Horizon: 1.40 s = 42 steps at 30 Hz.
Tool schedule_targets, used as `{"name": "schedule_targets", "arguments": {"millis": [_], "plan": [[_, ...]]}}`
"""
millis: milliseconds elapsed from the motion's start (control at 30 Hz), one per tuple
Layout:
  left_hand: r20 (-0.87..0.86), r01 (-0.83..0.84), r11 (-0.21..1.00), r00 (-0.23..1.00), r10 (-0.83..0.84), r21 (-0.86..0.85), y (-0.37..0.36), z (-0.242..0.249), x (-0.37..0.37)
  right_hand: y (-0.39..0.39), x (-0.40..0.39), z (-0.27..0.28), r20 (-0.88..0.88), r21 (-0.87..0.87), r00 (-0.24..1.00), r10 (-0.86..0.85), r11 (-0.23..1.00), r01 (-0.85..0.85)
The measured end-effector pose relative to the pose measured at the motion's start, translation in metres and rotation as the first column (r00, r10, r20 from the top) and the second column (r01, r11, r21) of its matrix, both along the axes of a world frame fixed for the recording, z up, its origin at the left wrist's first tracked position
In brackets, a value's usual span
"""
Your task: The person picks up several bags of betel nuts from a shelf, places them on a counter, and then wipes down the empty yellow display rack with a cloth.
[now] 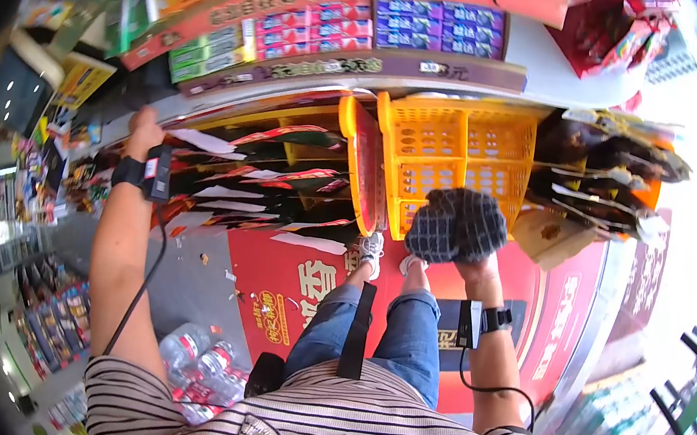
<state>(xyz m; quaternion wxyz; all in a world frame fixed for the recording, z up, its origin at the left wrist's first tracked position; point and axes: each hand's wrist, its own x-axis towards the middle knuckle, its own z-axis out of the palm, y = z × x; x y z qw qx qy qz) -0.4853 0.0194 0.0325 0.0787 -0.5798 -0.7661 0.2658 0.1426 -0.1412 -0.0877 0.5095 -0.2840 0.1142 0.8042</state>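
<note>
My right hand [478,268] is closed on a bunched dark checkered cloth [457,226], and most of its fingers are hidden by the fabric. The cloth is in front of a yellow plastic basket rack [433,132] with openwork compartments. My left hand [146,133] is out at the left, by the front edge of the display counter. Its fingers are too small and hidden to make out. Right beside it are red-and-black packets [283,179] with white edges, packed in rows in a yellow rack.
Gum boxes [407,25] stand in rows on the counter above the racks. More dark packets [607,167] fill the rack at the right. Bottled drinks in plastic wrap [204,365] stand on the floor to my left. A red printed mat [298,276] lies under my feet.
</note>
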Motion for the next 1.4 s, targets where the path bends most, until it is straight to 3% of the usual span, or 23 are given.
{"name": "schedule_targets", "arguments": {"millis": [33,133,200,233,267,300,333,400,467,533,600,700,800,833,933,1033,1133,1167,1300,1400], "plan": [[-0.018,-0.111,0.993,0.994,0.110,-0.043,0.014,-0.007,-0.007,0.012,-0.005,0.003,0.076,0.032,0.997,-0.027,0.999,0.025],[-0.022,-0.138,0.989,0.990,0.137,-0.049,0.029,-0.017,0.010,0.056,-0.033,0.006,0.233,0.152,0.965,-0.123,0.984,0.088],[0.098,-0.242,0.970,0.966,0.240,0.011,0.032,-0.017,0.032,0.086,-0.049,-0.016,0.502,0.156,0.858,-0.106,0.987,0.031],[0.169,-0.322,0.943,0.937,0.305,0.079,0.032,-0.020,0.031,0.101,-0.057,-0.026,0.658,0.110,0.747,-0.097,0.993,0.033],[0.136,-0.316,0.946,0.943,0.305,0.068,0.030,-0.016,0.036,0.115,-0.065,-0.035,0.786,0.047,0.615,-0.062,0.998,0.041],[0.102,-0.310,0.949,0.947,0.304,0.056,0.028,-0.010,0.045,0.132,-0.074,-0.040,0.941,0.025,0.336,-0.029,1.000,0.016],[0.065,-0.247,0.968,0.968,0.244,0.038,0.025,-0.004,0.055,0.143,-0.079,-0.045,0.998,-0.005,0.070,0.007,1.000,-0.028],[-0.015,-0.193,0.981,0.981,0.194,0.021,0.017,0.007,0.083,0.161,-0.087,-0.033,0.942,-0.305,-0.180,0.282,0.945,-0.115],[-0.046,-0.301,0.952,0.952,0.304,0.061,0.017,0.008,0.107,0.175,-0.097,-0.069,0.881,-0.453,-0.222,0.417,0.879,-0.147],[-0.148,-0.234,0.972,0.962,0.231,-0.003,0.018,0.011,0.116,0.181,-0.102,-0.070,0.826,-0.527,-0.347,0.444,0.827,-0.198],[-0.146,-0.253,0.967,0.957,0.249,-0.010,0.018,0.015,0.125,0.190,-0.102,-0.078,0.758,-0.628,-0.421,0.498,0.732,-0.265],[-0.166,-0.325,0.944,0.935,0.313,-0.048,0.022,0.019,0.133,0.206,-0.091,-0.092,0.717,-0.686,-0.291,0.634,0.565,-0.458],[-0.132,-0.410,0.912,0.902,0.410,0.030,0.025,0.010,0.122,0.199,-0.114,-0.095,0.655,-0.746,-0.496,0.570,0.594,-0.301],[-0.122,-0.440,0.898,0.890,0.439,0.022,0.025,0.008,0.120,0.195,-0.118,-0.091,0.558,-0.816,-0.678,0.479,0.463,-0.346],[-0.149,-0.471,0.881,0.869,0.472,0.046,0.028,0.008,0.125,0.202,-0.131,-0.112,0.393,-0.903,-0.767,0.508,0.369,-0.219],[-0.196,-0.383,0.922,0.901,0.387,0.063,0.022,-0.001,0.108,0.197,-0.131,-0.084,0.398,-0.915,-0.828,0.394,0.227,-0.333],[-0.215,-0.372,0.928,0.907,0.361,-0.009,0.023,0.001,0.108,0.190,-0.137,-0.085,0.627,-0.779,-0.750,0.210,0.176,-0.602],[-0.219,-0.383,0.923,0.905,0.366,-0.039,0.024,0.002,0.108,0.183,-0.136,-0.084,0.670,-0.724,-0.727,0.148,0.344,-0.597],[-0.163,-0.418,0.902,0.888,0.430,0.105,0.024,-0.013,0.077,0.189,-0.123,-0.082,0.701,-0.691,-0.713,-0.019,0.228,-0.686],[-0.158,-0.436,0.894,0.880,0.448,0.105,0.028,-0.017,0.069,0.195,-0.120,-0.074,0.698,-0.691,-0.708,-0.110,0.157,-0.706]]}}
